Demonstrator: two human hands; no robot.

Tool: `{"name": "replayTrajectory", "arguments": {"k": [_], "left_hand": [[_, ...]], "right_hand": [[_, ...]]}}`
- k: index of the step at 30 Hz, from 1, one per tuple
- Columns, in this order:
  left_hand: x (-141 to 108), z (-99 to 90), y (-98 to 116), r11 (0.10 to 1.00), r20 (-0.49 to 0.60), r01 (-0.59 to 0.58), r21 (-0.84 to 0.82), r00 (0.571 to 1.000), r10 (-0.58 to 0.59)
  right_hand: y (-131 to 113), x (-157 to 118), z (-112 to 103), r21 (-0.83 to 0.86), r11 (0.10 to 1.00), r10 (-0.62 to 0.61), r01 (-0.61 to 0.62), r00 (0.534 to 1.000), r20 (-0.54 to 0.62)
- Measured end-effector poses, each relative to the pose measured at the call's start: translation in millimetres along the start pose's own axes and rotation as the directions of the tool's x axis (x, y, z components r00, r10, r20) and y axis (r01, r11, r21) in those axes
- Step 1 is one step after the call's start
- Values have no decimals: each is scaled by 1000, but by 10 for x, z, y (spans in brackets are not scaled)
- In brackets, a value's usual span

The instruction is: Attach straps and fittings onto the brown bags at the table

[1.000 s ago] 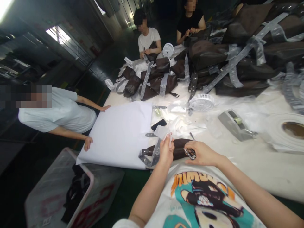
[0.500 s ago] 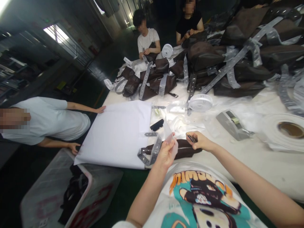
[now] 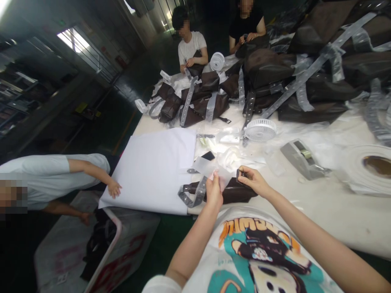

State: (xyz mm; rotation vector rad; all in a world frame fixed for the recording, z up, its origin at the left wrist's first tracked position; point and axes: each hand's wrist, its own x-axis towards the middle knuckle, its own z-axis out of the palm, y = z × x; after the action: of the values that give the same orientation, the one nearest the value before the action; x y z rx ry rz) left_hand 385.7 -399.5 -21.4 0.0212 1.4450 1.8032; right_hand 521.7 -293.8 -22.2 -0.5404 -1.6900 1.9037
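Note:
Pinched in my left hand (image 3: 214, 191) is a thin, translucent white sheet (image 3: 224, 175), spread out flat above the table. My right hand (image 3: 253, 181) has its fingers closed on a small dark buckle-like piece (image 3: 238, 175), just right of the sheet; its exact kind is hard to make out. Beneath both hands lies a dark brown leather bag (image 3: 236, 193). A strap wrapped in clear plastic (image 3: 200, 193) loops out at the bag's left end. Behind the sheet rests a black phone-like object (image 3: 208, 156).
A large white sheet (image 3: 152, 171) covers the table's left end. At left a co-worker (image 3: 88, 165) leans over a bin (image 3: 119, 228) holding dark items. A tape dispenser (image 3: 305, 158), a white roll (image 3: 360, 169) and a fan (image 3: 260, 130) stand rightward. Wrapped brown bags (image 3: 270, 71) are piled behind.
The translucent sheet has turned from upright to flatter and wider. My right hand has moved slightly left with the dark piece. The co-worker at left has bent lower, one hand reaching into the bin.

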Motion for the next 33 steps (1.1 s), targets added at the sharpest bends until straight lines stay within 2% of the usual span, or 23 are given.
{"name": "replayTrajectory", "arguments": {"k": [4,8,11,16,19,22,25,28,33], "left_hand": [[-55,53,61,997,56,-4,-77,998,8],[-125,88,175,984,126,44,-172,992,-22],[-175,84,237,975,163,115,-192,983,-84],[-192,55,216,965,239,189,-180,960,-144],[-163,41,157,959,186,221,-175,964,-188],[-136,41,120,966,144,233,-117,966,-215],[-113,53,114,987,137,152,-56,980,-144],[-84,68,111,995,107,49,-88,994,-39],[-39,89,70,996,13,-4,-88,1000,5]], "right_hand": [[55,-18,33,-40,999,16,-21,991,-132],[83,-31,62,-42,997,59,-71,967,-247],[83,-26,52,-4,995,93,-96,971,-221],[72,-26,-17,41,991,133,-131,989,-59],[65,-41,-61,43,988,145,-145,989,1],[48,-56,-86,48,993,111,-110,994,-18],[24,-63,-87,0,998,66,-66,992,-105],[11,-65,-67,-54,998,28,-39,981,-189],[32,-64,19,-56,997,24,-44,945,-328]]}}
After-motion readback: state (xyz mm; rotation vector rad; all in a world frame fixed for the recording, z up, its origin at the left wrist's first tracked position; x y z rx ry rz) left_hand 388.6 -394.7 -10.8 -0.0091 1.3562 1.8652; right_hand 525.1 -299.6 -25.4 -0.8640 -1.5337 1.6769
